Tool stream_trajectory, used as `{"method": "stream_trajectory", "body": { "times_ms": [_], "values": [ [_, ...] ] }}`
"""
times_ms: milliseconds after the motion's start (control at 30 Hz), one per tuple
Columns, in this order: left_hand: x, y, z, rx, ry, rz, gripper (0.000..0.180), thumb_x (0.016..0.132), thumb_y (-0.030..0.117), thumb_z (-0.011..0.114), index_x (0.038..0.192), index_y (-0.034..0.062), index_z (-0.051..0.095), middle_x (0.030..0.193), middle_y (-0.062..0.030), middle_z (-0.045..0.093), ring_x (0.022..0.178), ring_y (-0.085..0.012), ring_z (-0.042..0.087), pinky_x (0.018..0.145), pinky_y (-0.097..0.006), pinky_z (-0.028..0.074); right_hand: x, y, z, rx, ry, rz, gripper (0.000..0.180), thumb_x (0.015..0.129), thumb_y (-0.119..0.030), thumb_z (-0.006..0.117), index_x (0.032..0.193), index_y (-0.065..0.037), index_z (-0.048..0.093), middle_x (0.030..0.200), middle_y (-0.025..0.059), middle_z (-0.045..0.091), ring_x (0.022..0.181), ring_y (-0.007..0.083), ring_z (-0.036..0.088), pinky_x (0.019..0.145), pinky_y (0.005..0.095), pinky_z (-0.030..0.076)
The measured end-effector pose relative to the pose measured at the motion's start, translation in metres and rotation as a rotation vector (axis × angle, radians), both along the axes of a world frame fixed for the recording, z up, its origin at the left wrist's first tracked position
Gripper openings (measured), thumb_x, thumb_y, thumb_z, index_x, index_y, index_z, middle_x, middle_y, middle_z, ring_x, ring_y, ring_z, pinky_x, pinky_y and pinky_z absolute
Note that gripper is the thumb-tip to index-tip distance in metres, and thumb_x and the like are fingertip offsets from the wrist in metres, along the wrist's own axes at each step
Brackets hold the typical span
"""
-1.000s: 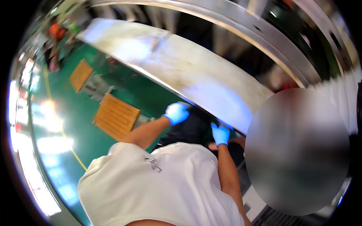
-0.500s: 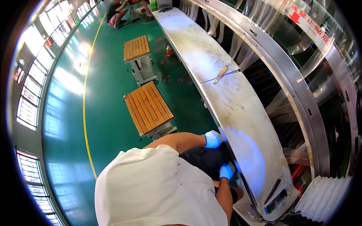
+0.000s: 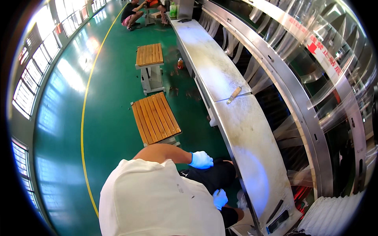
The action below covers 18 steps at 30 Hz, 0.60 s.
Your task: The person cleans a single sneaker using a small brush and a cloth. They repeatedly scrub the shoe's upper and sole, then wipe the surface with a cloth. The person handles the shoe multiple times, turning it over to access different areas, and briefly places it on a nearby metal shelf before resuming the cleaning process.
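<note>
Left hand (image 3: pixel 202 160) and right hand (image 3: pixel 220 199) are lying over black shorts (image 3: pixel 206 176), grip indeterminable. The apparent step is waiting; touching the bench (image 3: pixel 254 133) is requiring 1 rightward reach.

The person's black shorts (image 3: pixel 216 175) cover bent thighs beside the long workbench (image 3: pixel 256 129). The left hand (image 3: pixel 202 160), gloved and loosely curled, is on or just above them; the right hand (image 3: pixel 219 199), also gloved, is by the lap, its contact unclear. The workbench is narrow, pale and brown-stained, with a crosswise seam and bluish patches of light.
</note>
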State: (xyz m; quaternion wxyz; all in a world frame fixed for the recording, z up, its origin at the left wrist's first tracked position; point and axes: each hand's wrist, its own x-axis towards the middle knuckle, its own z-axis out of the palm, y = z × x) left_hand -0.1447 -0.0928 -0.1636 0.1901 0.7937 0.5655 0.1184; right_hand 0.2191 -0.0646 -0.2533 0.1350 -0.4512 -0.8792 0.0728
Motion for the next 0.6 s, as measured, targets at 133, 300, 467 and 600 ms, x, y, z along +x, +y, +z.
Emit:
{"method": "stream_trajectory", "body": {
  "times_ms": [133, 300, 467, 600],
  "values": [
    [0.019, 0.028, -0.011, -0.064, -0.015, 0.228, 0.031, 0.097, 0.026, 0.067, 0.120, 0.0077, 0.078, 0.111, -0.0193, 0.078, 0.101, -0.0434, 0.078, 0.087, -0.055, 0.064, -0.018, 0.021, -0.005, -0.080, -0.153, -0.093, 0.029, 0.093, -0.031, 0.076, 0.091, -0.002, 0.074, 0.082, 0.0229, 0.074, 0.072, 0.0465, 0.074, 0.065, 0.0591, 0.058],
    [0.026, 0.034, -0.011, -0.332, 0.112, 0.279, 0.027, 0.092, 0.020, 0.072, 0.111, 0.0043, 0.082, 0.103, -0.0241, 0.081, 0.101, -0.0454, 0.080, 0.086, -0.055, 0.065, -0.020, 0.022, -0.009, -0.127, -0.175, -0.003, 0.030, 0.092, -0.028, 0.076, 0.080, -0.002, 0.070, 0.078, 0.0234, 0.074, 0.070, 0.0468, 0.074, 0.065, 0.0577, 0.059],
    [0.009, -0.014, 0.005, -0.206, 0.030, 0.160, 0.027, 0.096, 0.028, 0.073, 0.107, 0.0043, 0.081, 0.099, -0.0208, 0.081, 0.097, -0.0439, 0.079, 0.086, -0.055, 0.063, 0.038, 0.011, -0.036, -0.210, -0.213, 0.257, 0.033, 0.097, -0.039, 0.075, 0.094, -0.007, 0.070, 0.084, 0.0219, 0.073, 0.077, 0.0450, 0.075, 0.067, 0.0562, 0.059],
    [0.015, -0.007, -0.004, -0.294, 0.014, 0.279, 0.029, 0.095, 0.028, 0.071, 0.106, 0.0050, 0.085, 0.101, -0.0230, 0.081, 0.096, -0.0458, 0.079, 0.087, -0.056, 0.064, 0.015, 0.015, -0.026, -0.290, -0.285, 0.117, 0.036, 0.094, -0.041, 0.076, 0.094, -0.005, 0.075, 0.090, 0.0266, 0.076, 0.082, 0.0482, 0.076, 0.073, 0.0598, 0.059]
  ]
}}
